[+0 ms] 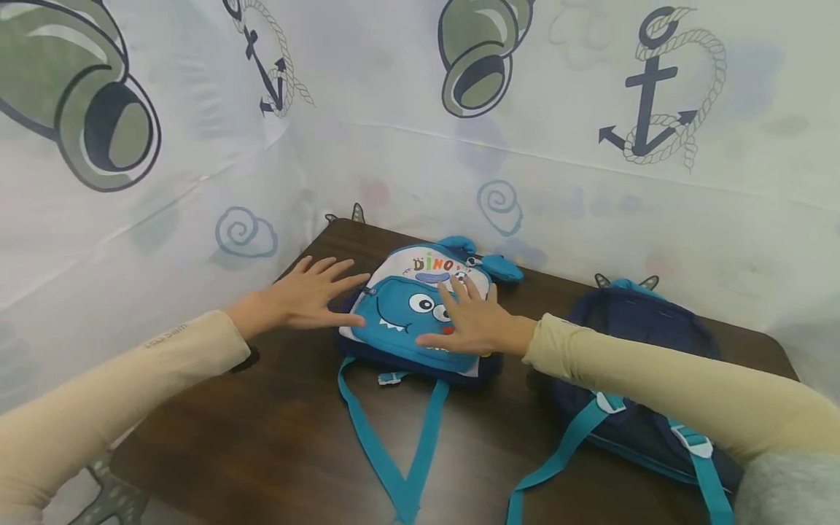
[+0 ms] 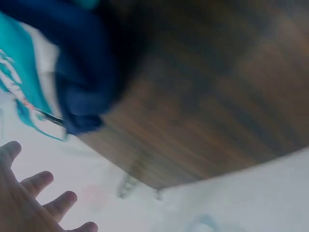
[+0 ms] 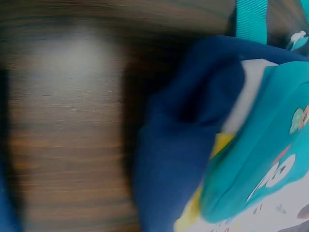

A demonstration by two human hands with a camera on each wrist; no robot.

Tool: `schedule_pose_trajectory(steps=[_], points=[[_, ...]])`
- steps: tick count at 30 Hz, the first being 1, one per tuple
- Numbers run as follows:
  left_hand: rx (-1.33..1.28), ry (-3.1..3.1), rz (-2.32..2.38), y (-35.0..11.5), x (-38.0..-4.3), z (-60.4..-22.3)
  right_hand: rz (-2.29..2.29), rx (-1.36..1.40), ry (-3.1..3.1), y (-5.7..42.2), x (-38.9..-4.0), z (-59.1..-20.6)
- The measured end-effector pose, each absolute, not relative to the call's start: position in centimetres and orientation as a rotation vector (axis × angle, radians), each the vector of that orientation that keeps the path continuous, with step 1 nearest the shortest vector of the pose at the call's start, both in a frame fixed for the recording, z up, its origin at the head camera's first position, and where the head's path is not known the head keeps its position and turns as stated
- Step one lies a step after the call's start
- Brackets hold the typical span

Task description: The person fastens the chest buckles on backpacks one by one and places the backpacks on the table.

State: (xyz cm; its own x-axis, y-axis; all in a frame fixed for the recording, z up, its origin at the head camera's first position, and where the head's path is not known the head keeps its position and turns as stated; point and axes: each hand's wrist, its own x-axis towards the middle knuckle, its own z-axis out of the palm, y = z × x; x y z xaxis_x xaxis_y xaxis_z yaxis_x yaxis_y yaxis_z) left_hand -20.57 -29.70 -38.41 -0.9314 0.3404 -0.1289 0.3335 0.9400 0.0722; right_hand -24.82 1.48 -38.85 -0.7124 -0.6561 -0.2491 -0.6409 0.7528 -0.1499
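Note:
A small child's backpack [image 1: 394,321] in blue, white and navy lies front up on the table, with a cartoon monster face and the word DINO. Over its right half my right hand [image 1: 475,321] is spread, fingers straight, covering part of the face. My left hand [image 1: 308,295] is spread at its left side, the thumb and fingertips overlapping its edge in the head view. From the left wrist, the left hand [image 2: 29,200] shows apart from the bag's navy side [image 2: 87,82]. Neither hand grips anything. The right wrist view shows the bag's navy side [image 3: 178,145] but no hand.
A second navy backpack [image 1: 643,321] lies straps up at the right, partly behind the right sleeve [image 1: 656,386]. Teal straps [image 1: 370,437] trail toward the front of the dark wooden table [image 1: 262,437]. Printed white cloth [image 1: 394,160] stands behind and at the left.

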Motion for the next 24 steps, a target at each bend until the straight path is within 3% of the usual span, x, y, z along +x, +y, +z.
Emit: schedule_pose_trajectory(steps=[7, 17, 24], points=[[0.444, 2.907, 0.130, -31.9, -19.3, -38.6, -0.041, -1.017, 2.635, -2.9, -25.2, -39.8], [0.144, 2.786, 0.674, -32.6, -19.2, -46.1, -0.057, -0.921, 2.693, -9.8, -25.4, -42.4], [0.021, 2.744, 0.937, -31.0, -19.2, -48.5, -0.119, -0.771, 2.734, -11.4, -24.7, -44.4]])
